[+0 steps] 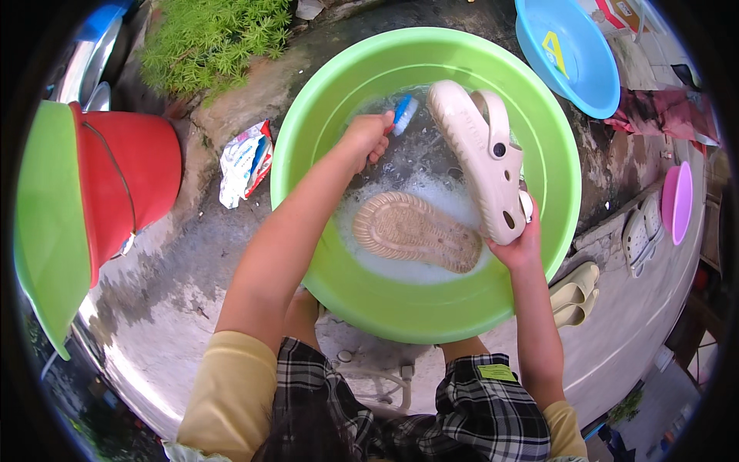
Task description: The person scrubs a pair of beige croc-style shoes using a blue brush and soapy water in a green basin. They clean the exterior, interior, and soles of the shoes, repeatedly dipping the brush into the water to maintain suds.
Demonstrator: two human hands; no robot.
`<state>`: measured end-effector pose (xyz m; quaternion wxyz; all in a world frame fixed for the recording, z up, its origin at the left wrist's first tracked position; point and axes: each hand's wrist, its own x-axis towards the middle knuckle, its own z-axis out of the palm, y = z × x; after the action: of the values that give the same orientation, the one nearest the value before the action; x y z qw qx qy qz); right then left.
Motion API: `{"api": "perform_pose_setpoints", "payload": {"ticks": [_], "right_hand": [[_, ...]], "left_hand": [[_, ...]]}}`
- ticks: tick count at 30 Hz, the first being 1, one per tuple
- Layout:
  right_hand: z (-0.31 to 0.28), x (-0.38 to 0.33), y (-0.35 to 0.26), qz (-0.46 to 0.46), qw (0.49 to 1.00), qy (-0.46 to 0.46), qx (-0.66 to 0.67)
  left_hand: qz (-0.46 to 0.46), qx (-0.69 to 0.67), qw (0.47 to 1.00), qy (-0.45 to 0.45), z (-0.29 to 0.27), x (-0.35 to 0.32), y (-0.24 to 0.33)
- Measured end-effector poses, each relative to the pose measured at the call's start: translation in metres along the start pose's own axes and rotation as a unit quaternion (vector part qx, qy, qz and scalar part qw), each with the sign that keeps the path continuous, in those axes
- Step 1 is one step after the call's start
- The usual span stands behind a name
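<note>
A large green basin stands before me with soapy grey water in it. My left hand is closed round a scrub brush with a blue back and pale bristles, above the water at the basin's left side. On the right, my right hand grips the heel end of a beige clog. That clog is tilted up, its side holes and strap showing. A second beige clog floats or rests sole up among the suds; its underside is hidden in water.
Left of the basin lies a crumpled packet, with a red bucket beyond it. A blue basin stands at the far right. Pale slippers, another clog pair and a pink basin are to the right. Green plants grow at the back left.
</note>
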<state>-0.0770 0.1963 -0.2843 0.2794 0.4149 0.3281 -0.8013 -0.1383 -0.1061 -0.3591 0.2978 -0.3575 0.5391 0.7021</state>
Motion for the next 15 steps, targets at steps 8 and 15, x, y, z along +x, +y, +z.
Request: {"api": "perform_pose_setpoints", "payload": {"ticks": [8, 15], "right_hand": [[-0.021, 0.008, -0.002, -0.173, 0.979, 0.008, -0.108], [-0.013, -0.007, -0.013, -0.467, 0.715, -0.109, -0.509]], "left_hand": [[0.142, -0.011, 0.986, -0.088, 0.017, -0.072, 0.031], [0.188, -0.049, 0.957, -0.215, -0.011, -0.072, 0.039]]}}
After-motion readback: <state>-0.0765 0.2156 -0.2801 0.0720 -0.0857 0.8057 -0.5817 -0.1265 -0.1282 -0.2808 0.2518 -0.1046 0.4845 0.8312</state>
